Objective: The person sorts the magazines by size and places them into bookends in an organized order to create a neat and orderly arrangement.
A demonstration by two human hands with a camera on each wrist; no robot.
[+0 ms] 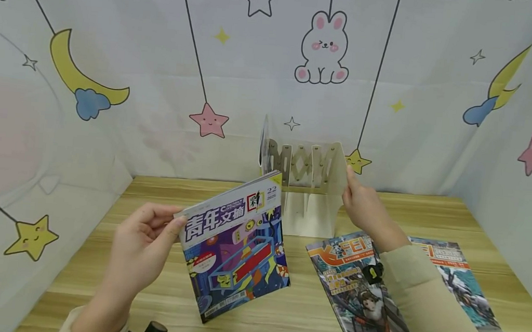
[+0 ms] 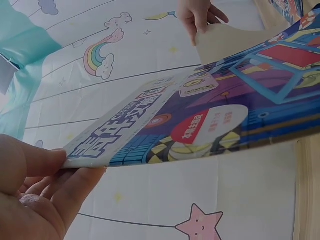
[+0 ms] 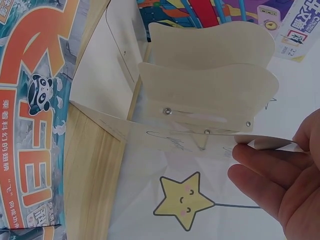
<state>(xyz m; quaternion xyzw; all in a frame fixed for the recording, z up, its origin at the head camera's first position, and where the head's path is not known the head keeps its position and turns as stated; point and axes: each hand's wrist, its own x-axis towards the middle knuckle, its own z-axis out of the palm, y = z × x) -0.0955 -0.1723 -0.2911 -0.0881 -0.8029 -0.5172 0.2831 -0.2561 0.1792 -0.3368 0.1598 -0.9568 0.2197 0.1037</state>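
My left hand [image 1: 139,247] pinches a colourful magazine [image 1: 239,263] at its upper left corner, between thumb and fingers. The magazine is tilted above the table, its front cover facing me, and its top right corner overlaps the rack in the head view. Behind it stands a cream expandable bookend rack [image 1: 296,210] with a folding lattice back. At the rack's right end, my right hand [image 1: 368,210] pinches the edge of the end panel [image 1: 338,179]. The right wrist view shows thumb and fingers [image 3: 272,175] on that panel's edge.
Another thin publication [image 1: 263,142] stands upright at the rack's left end. Two magazines lie on the wooden table at the right, one comic-style magazine [image 1: 354,293] under my forearm and another magazine [image 1: 469,291] beyond it. A patterned cloth [image 1: 245,70] hangs behind the table and at both sides.
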